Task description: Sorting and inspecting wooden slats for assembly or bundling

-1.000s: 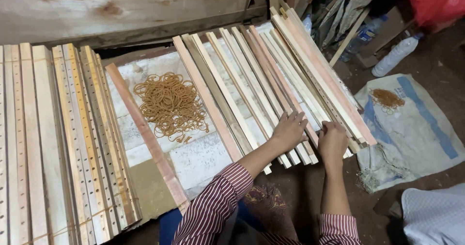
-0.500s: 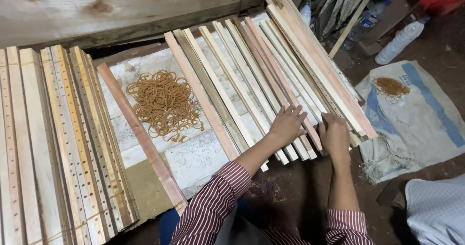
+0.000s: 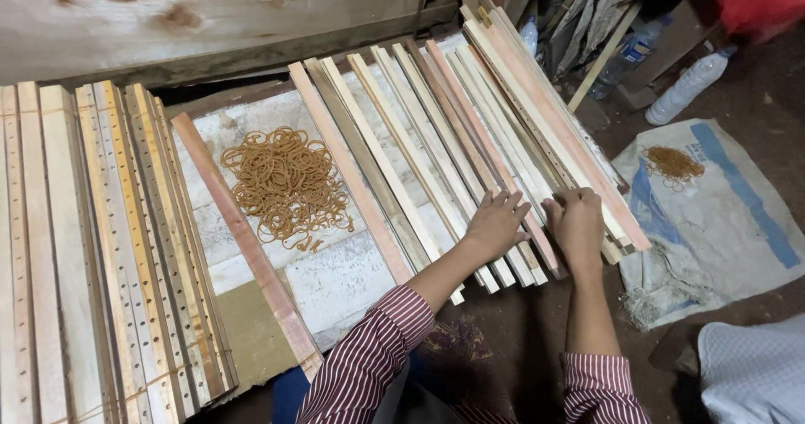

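Currently, left hand [image 3: 495, 223] lies flat, fingers spread, on the near ends of the wooden slats [image 3: 436, 147] fanned across the white board [image 3: 335, 281]. Right hand [image 3: 579, 221] curls closed around adjacent slat ends. Rubber bands [image 3: 289, 185] heaped mid-board.

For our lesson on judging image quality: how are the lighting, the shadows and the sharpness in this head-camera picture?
Head view: soft, even light on the fanned pale wooden slats and the heap of tan rubber bands, no harsh glare; deep shadow in the top right corner and below the slats; both hands, left and right, look sharp, without motion blur.
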